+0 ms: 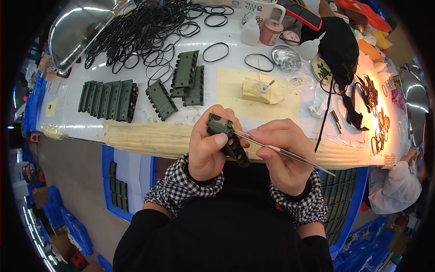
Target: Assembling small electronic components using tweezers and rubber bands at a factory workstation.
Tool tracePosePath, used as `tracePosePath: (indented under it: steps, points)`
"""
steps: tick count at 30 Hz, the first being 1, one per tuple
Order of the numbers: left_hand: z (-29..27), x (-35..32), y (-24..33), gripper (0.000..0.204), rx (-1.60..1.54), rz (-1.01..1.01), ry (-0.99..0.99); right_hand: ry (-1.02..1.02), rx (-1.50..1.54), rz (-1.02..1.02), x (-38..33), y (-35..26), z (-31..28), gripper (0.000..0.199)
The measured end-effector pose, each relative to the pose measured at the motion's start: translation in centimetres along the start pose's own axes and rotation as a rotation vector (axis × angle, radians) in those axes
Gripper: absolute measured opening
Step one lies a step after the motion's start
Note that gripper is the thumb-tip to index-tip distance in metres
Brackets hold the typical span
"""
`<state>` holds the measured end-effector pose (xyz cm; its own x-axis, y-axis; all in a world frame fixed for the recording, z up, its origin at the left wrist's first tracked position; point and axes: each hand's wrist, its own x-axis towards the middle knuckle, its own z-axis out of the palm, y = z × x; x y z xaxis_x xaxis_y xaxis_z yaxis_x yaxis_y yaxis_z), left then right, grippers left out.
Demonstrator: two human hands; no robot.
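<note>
- the small dark green ribbed plastic housing point(220, 125) sits just above the table's near edge, close to the body, with a black part point(236, 149) hanging from its lower side.
- the left hand point(206, 147) wraps the housing, fingers curled shut around it and the thumb pressed on its front; a firm, steady hold like this seems best, since the work point is small.
- the right hand point(283, 156) pinches a pair of slim silver metal tweezers point(281, 152) between thumb and forefinger, tips touching the housing's upper right corner; judging by that, the tips should go in slowly and straight.
- resting both wrists near the taped beige table edge point(149, 140) would likely cut down tremor.
- just beyond lies a pale yellow block with a pin stuck in it point(260, 90).
- further out stand more dark green housings in a row point(108, 99) and a stack point(188, 77).
- a heap of thin black rubber rings point(149, 27) spreads at the far side.
</note>
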<state>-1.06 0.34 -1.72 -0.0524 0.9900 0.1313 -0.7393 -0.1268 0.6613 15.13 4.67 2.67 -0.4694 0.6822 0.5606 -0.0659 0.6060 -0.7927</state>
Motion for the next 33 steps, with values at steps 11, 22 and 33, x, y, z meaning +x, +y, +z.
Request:
tracePosePath:
  steps: [11, 22, 33]
  points:
    - [0.8, -0.4, -0.1, 0.029, 0.17, 0.068, 0.051, 0.128, 0.156, 0.102, -1.0, 0.4, 1.1, 0.01]
    - [-0.4, -0.3, 0.4, 0.021, 0.413, 0.185, -0.074, 0.075, 0.211, 0.087, -1.0, 1.4, 0.2, 0.009]
    - [-0.4, -0.2, 0.5, 0.021, 0.315, 0.098, -0.033, 0.078, 0.129, 0.043, -0.8, 1.6, 0.3, 0.011]
